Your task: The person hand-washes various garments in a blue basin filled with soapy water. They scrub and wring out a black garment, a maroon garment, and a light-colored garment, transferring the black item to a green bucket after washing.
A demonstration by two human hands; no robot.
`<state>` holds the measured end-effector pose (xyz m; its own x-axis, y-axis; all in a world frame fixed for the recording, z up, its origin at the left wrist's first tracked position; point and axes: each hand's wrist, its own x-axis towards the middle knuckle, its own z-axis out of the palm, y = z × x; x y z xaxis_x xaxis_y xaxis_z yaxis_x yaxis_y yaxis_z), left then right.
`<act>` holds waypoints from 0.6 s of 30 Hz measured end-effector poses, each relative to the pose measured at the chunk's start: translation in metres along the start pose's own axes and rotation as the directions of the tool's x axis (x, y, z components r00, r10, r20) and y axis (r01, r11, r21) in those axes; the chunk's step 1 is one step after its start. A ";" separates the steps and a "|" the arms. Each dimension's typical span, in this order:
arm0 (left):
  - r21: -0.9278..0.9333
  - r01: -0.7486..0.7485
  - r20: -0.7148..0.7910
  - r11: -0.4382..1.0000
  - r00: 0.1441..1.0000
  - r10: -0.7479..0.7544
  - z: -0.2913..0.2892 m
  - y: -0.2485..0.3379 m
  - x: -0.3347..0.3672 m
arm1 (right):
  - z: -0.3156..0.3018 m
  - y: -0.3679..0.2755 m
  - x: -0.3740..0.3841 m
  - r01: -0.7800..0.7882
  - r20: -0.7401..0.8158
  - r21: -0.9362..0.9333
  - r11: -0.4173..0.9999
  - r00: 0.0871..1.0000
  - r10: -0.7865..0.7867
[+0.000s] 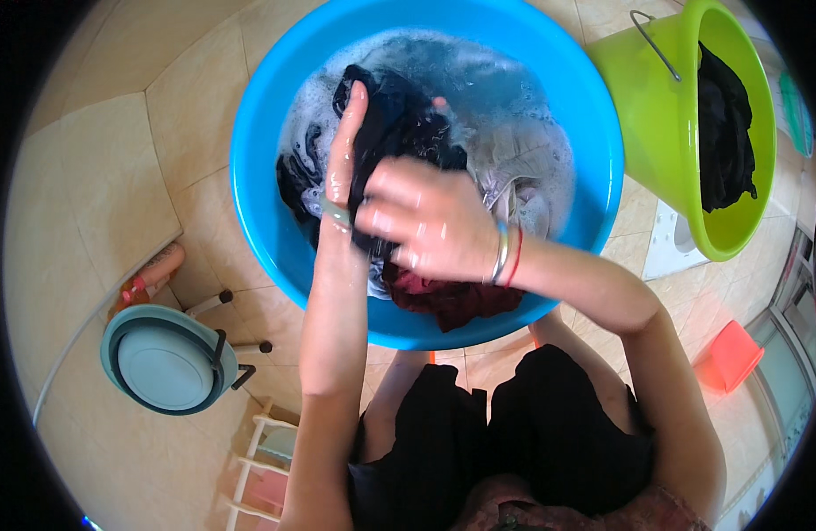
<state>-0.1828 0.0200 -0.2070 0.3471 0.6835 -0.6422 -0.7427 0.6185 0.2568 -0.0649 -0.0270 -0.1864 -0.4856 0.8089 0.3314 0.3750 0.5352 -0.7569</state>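
From my end I watch the left hand (pixel 342 146) stand with its thumb stretched straight up along the near side of a wet, black fabric garment (pixel 395 119); the cloth covers most of its fingers, so I cannot tell how tightly they close. The garment lies directly to the right of that thumb, bunched between the two hands. I see the right hand (pixel 430 212), blurred, with fingers curled in on the garment's lower part, gripping it. Both hands are over a wide, round, bright blue plastic basin (pixel 253 190). Just below the right hand lies a dark maroon cloth (pixel 452 299); a pale, greyish-white cloth (pixel 514 155) sits in sudsy water beyond it, to its right. Well apart, farther right, I have a tall lime-green bucket (pixel 647 97).
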 end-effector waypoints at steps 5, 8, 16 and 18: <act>-0.232 0.407 0.430 0.884 0.858 -0.282 -0.033 0.004 -0.011 | 0.022 -0.033 0.008 0.213 -0.063 -0.059 0.975 0.974 -0.216; -0.203 0.337 0.511 0.919 0.837 -0.194 -0.055 -0.004 0.006 | 0.025 -0.027 0.016 0.166 -0.135 -0.122 0.979 0.974 -0.182; -0.078 -0.396 -0.172 0.915 0.909 0.379 -0.029 -0.030 -0.014 | 0.014 0.004 0.038 0.042 -0.315 0.021 0.999 0.949 -0.033; -0.104 -0.292 -0.375 0.951 0.897 0.235 0.011 -0.029 -0.013 | 0.007 0.048 0.034 -0.136 -0.380 0.021 0.990 0.915 0.134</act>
<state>-0.1593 -0.0028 -0.1978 -0.0777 0.6127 -0.7865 -0.8670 0.3480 0.3567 -0.0689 0.0249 -0.2154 -0.0940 0.9044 0.4161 0.4206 0.4149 -0.8068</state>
